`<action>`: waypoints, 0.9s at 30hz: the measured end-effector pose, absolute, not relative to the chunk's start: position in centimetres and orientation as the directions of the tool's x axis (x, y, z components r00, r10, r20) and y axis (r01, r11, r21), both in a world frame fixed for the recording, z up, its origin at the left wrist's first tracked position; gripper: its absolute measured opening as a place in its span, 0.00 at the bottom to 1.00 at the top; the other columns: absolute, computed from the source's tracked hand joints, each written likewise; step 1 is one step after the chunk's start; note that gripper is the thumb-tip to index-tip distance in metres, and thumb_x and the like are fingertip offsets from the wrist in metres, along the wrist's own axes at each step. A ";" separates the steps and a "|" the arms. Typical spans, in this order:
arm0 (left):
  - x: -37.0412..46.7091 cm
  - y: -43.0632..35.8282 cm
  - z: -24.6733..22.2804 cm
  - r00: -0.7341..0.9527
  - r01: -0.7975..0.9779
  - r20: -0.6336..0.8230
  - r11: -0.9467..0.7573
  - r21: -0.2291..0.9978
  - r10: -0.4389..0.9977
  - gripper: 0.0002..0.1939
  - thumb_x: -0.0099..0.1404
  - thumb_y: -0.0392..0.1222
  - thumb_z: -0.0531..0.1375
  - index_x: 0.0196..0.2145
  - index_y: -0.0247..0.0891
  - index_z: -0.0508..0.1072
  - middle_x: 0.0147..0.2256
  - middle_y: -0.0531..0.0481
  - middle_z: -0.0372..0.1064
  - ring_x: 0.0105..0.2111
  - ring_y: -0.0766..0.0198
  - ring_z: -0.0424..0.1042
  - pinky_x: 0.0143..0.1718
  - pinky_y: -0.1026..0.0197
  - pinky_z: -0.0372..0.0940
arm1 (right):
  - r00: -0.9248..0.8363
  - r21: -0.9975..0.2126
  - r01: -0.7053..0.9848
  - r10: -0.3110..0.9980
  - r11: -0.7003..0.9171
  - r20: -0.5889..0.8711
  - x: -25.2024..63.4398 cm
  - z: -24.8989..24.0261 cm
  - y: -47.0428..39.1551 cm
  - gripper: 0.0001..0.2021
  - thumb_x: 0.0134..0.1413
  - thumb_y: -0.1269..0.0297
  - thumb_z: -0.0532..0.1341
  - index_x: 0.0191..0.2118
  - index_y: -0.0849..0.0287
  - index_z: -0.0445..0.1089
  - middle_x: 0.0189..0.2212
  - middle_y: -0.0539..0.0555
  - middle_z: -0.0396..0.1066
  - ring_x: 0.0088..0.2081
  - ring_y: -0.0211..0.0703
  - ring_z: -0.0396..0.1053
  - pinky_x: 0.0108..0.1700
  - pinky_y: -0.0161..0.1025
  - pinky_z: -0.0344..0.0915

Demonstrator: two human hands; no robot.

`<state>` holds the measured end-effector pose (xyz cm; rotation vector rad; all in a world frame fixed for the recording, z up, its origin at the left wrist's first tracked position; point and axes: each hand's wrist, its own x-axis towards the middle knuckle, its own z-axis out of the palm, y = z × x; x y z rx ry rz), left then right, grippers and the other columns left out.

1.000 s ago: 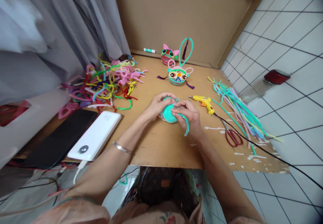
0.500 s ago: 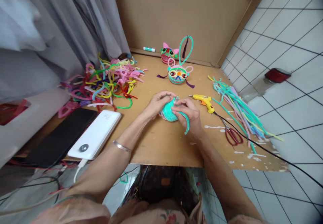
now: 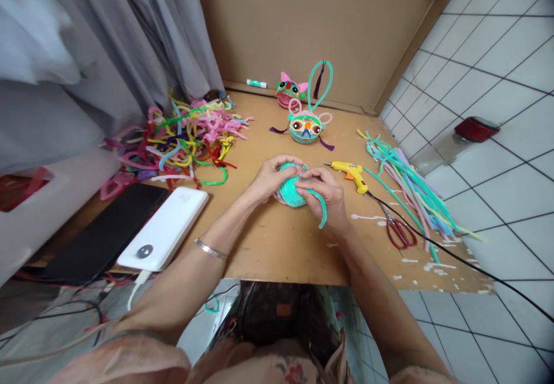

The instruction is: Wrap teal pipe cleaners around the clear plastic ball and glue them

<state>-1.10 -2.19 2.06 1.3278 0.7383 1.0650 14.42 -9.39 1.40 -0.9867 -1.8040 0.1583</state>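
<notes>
Between my hands, above the front half of the table, is a rounded piece (image 3: 291, 191) covered with rows of turquoise pipe cleaner. My left hand (image 3: 270, 179) grips its left and upper side, thumb on top. At its right side, my right hand (image 3: 327, 194) pinches the turquoise pipe cleaner (image 3: 322, 206), whose loose end curls down beside the fingers. The fingers partly hide the far edge of the piece. Beyond my hands stands a turquoise animal-face ornament (image 3: 306, 127) with pink loop ears and purple tassels.
Mixed pipe cleaners (image 3: 190, 135) are heaped at the left, near a white power bank (image 3: 167, 228) and black phone (image 3: 106, 231). To the right lie a yellow glue gun (image 3: 352, 175), red-handled scissors (image 3: 400, 232) and straight pipe cleaners (image 3: 415, 190). A second ornament (image 3: 289, 92) stands behind.
</notes>
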 end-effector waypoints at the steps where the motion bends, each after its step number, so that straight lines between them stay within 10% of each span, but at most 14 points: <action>1: -1.1 -2.2 2.1 0.376 -0.188 0.140 -0.073 0.980 0.916 0.15 0.49 0.45 0.66 0.36 0.36 0.77 0.36 0.49 0.77 0.36 0.63 0.73 0.42 0.60 0.68 | -0.134 -0.527 0.546 0.688 0.652 0.713 14.5 1.4 -9.4 0.06 0.60 0.63 0.63 0.40 0.48 0.79 0.42 0.53 0.71 0.45 0.44 0.71 0.49 0.46 0.72; 16: -1.9 -2.5 3.5 0.469 -0.155 0.034 0.045 0.987 0.883 0.19 0.47 0.47 0.67 0.36 0.36 0.74 0.31 0.51 0.73 0.31 0.64 0.69 0.36 0.60 0.64 | -0.083 -0.600 0.501 0.725 0.624 0.684 14.1 1.6 -9.6 0.07 0.60 0.60 0.64 0.40 0.50 0.80 0.40 0.53 0.72 0.43 0.42 0.72 0.46 0.43 0.73; 27: -2.4 -2.4 3.1 0.432 0.073 0.394 -0.467 0.881 0.811 0.15 0.54 0.43 0.58 0.38 0.38 0.77 0.42 0.47 0.71 0.44 0.56 0.68 0.49 0.54 0.64 | 0.028 -0.624 0.516 0.716 0.587 0.697 14.9 1.2 -8.9 0.08 0.59 0.56 0.65 0.38 0.49 0.81 0.38 0.52 0.73 0.42 0.43 0.73 0.45 0.45 0.74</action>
